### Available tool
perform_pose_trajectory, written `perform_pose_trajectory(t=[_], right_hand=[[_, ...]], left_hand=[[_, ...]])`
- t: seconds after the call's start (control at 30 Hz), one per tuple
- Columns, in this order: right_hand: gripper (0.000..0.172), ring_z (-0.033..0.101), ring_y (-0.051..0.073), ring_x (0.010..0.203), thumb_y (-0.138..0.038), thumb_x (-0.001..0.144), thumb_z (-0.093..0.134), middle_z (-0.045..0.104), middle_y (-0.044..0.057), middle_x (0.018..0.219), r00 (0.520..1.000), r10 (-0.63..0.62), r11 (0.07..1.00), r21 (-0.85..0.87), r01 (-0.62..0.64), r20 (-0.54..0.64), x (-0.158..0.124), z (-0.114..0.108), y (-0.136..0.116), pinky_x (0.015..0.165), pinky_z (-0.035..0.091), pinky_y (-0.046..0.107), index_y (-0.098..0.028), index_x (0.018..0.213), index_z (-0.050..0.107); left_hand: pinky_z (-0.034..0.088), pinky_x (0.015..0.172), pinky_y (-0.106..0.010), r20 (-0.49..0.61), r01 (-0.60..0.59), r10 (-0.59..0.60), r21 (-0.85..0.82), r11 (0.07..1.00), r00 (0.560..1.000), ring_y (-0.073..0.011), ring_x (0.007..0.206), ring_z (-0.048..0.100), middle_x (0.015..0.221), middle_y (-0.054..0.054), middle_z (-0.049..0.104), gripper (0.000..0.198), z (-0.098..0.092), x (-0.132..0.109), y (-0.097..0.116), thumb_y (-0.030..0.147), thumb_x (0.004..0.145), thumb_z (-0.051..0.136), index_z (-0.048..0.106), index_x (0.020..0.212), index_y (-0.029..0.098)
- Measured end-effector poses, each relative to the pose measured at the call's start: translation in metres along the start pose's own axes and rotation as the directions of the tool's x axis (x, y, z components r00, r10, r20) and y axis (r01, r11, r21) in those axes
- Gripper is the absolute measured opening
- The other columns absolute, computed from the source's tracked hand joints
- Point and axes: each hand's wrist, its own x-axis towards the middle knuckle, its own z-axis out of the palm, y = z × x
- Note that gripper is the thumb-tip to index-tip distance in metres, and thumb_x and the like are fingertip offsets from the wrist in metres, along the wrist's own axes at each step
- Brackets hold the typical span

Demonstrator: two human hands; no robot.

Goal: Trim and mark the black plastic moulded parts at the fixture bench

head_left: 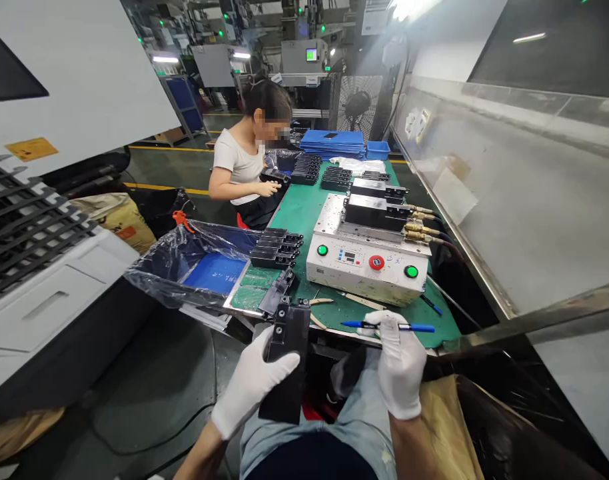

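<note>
The left hand [249, 387], in a white glove, holds a black plastic block [286, 360] upright, and its fingers [286, 363] are closed around the block, just at the near edge of the green desk [329, 313]. The gloved right hand [399, 367] has its fingers [384, 321] closed on a blue pen [409, 327], held crosswise above the desk. Behind the pen stands a white control machine [367, 270], and a co-worker [242, 160] sits further along the desk.

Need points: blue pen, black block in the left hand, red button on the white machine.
Blue pen [417, 327]: head view, on the barrel, beyond the right hand [398, 363].
Black block [290, 337]: head view, on its upper face, above the left hand [252, 387].
Red button [376, 263]: head view, on the middle of its cap.
</note>
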Motion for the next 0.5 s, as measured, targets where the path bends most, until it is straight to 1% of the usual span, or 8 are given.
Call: perform_pose_trajectory(t=[0.13, 0.17, 0.23, 0.27, 0.3, 0.37, 0.4, 0.5], right_hand=[[0.039, 0.071, 0.02, 0.07, -0.052, 0.103, 0.058, 0.074, 0.005, 0.086, 0.997, 0.075, 0.997, 0.01, -0.075, -0.029, -0.004, -0.007, 0.024, 0.07, 0.06, 0.033, -0.02, 0.089, 0.075], [0.039, 0.071, 0.02, 0.07, -0.052, 0.103, 0.058, 0.075, 0.005, 0.085, 0.993, 0.113, 0.994, 0.007, -0.113, -0.034, -0.007, -0.01, 0.031, 0.07, 0.06, 0.033, -0.02, 0.091, 0.075], [0.04, 0.073, 0.022, 0.071, -0.054, 0.102, 0.059, 0.076, 0.005, 0.082, 0.982, 0.184, 0.983, -0.018, -0.185, -0.039, -0.012, -0.014, 0.041, 0.073, 0.061, 0.034, -0.02, 0.093, 0.076], [0.041, 0.074, 0.023, 0.073, -0.056, 0.102, 0.059, 0.077, 0.006, 0.082, 0.976, 0.213, 0.976, -0.041, -0.214, -0.036, -0.015, -0.016, 0.045, 0.075, 0.061, 0.035, -0.02, 0.094, 0.077], [0.042, 0.075, 0.024, 0.076, -0.057, 0.101, 0.059, 0.078, 0.007, 0.083, 0.971, 0.236, 0.969, -0.062, -0.238, -0.029, -0.018, -0.016, 0.048, 0.076, 0.062, 0.035, -0.02, 0.093, 0.078], [0.045, 0.076, 0.025, 0.075, -0.059, 0.099, 0.06, 0.079, 0.009, 0.085, 0.963, 0.269, 0.96, -0.075, -0.269, -0.01, -0.025, -0.014, 0.05, 0.076, 0.063, 0.035, -0.02, 0.09, 0.079], [0.046, 0.076, 0.025, 0.071, -0.06, 0.099, 0.06, 0.079, 0.009, 0.085, 0.959, 0.282, 0.957, -0.067, -0.282, -0.002, -0.028, -0.011, 0.049, 0.073, 0.063, 0.035, -0.02, 0.088, 0.079], [0.047, 0.072, 0.022, 0.057, -0.06, 0.1, 0.057, 0.077, 0.008, 0.077, 0.961, 0.275, 0.959, -0.059, -0.276, -0.011, -0.038, 0.002, 0.048, 0.061, 0.062, 0.032, -0.022, 0.083, 0.077]], left_hand=[[0.055, 0.101, -0.038, 0.033, -0.056, 0.054, 0.068, 0.996, 0.998, -0.0319, 0.115, 0.071, 0.122, -0.008, 0.079, 0.054, -0.007, 0.018, 0.003, 0.049, 0.079, 0.078, 0.07, 0.125, 0.021], [0.055, 0.101, -0.038, 0.028, -0.079, 0.076, 0.122, 0.989, 0.997, -0.0316, 0.115, 0.071, 0.122, -0.007, 0.079, 0.055, -0.012, 0.028, 0.006, 0.049, 0.08, 0.077, 0.07, 0.126, 0.021], [0.055, 0.102, -0.04, -0.045, -0.14, 0.16, 0.296, 0.945, 0.986, -0.0318, 0.116, 0.07, 0.125, -0.008, 0.077, 0.058, -0.027, 0.06, 0.019, 0.051, 0.08, 0.076, 0.068, 0.129, 0.021], [0.054, 0.103, -0.041, -0.091, -0.171, 0.226, 0.41, 0.896, 0.97, -0.0319, 0.117, 0.069, 0.127, -0.008, 0.076, 0.06, -0.036, 0.084, 0.03, 0.05, 0.08, 0.075, 0.067, 0.132, 0.021], [0.053, 0.106, -0.041, -0.147, -0.205, 0.323, 0.519, 0.83, 0.935, -0.0319, 0.121, 0.067, 0.134, -0.008, 0.073, 0.066, -0.046, 0.112, 0.044, 0.05, 0.079, 0.076, 0.063, 0.138, 0.023], [0.051, 0.108, -0.04, -0.069, -0.298, 0.496, 0.725, 0.621, 0.866, -0.0295, 0.124, 0.066, 0.141, -0.007, 0.068, 0.07, -0.065, 0.181, 0.076, 0.046, 0.082, 0.074, 0.056, 0.146, 0.026], [0.05, 0.109, -0.04, 0.012, -0.309, 0.531, 0.825, 0.474, 0.847, -0.0295, 0.125, 0.065, 0.141, -0.009, 0.068, 0.07, -0.072, 0.218, 0.093, 0.043, 0.082, 0.073, 0.054, 0.147, 0.025], [0.045, 0.112, -0.039, 0.125, -0.335, 0.501, 0.873, 0.354, 0.856, -0.031, 0.127, 0.063, 0.137, -0.012, 0.07, 0.063, -0.079, 0.322, 0.131, 0.027, 0.074, 0.077, 0.064, 0.135, 0.018]])
